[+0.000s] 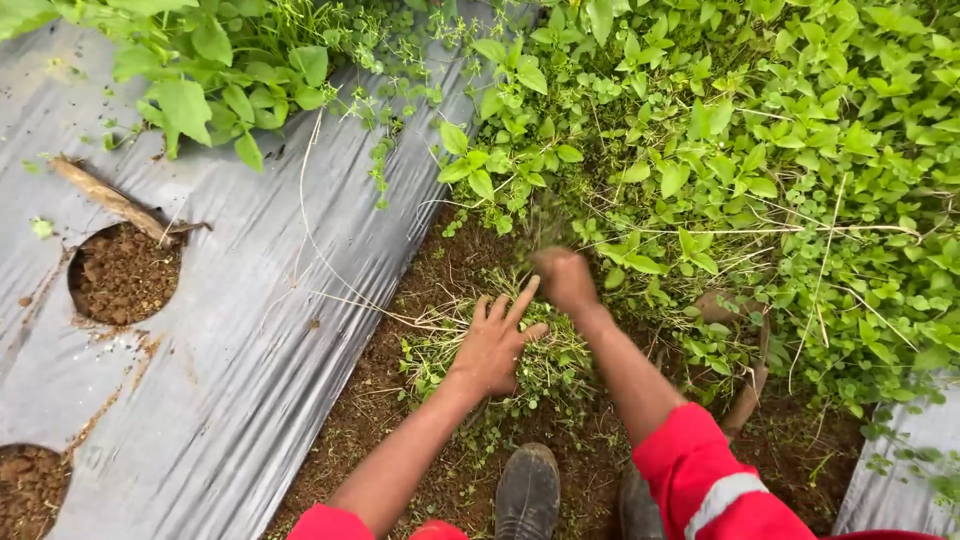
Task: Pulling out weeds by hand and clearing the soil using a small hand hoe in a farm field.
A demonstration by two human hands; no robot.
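My left hand (495,345) lies flat with its fingers spread on a heap of loose pulled weeds (550,365) on bare brown soil. My right hand (563,278) is blurred and closed in a fist at the edge of the dense green weeds (720,140), gripping a tuft of stems just above the heap. Both arms wear red sleeves, the right one with a pale reflective band. My two dark rubber boots (528,490) stand on the soil at the bottom of the view.
A grey plastic mulch sheet (250,330) covers the bed at left, with two round planting holes (122,272) showing soil. A dry stick (105,198) lies beside the upper hole. Another strip of grey sheet (900,470) shows at bottom right. Thick leafy growth fills the top and right.
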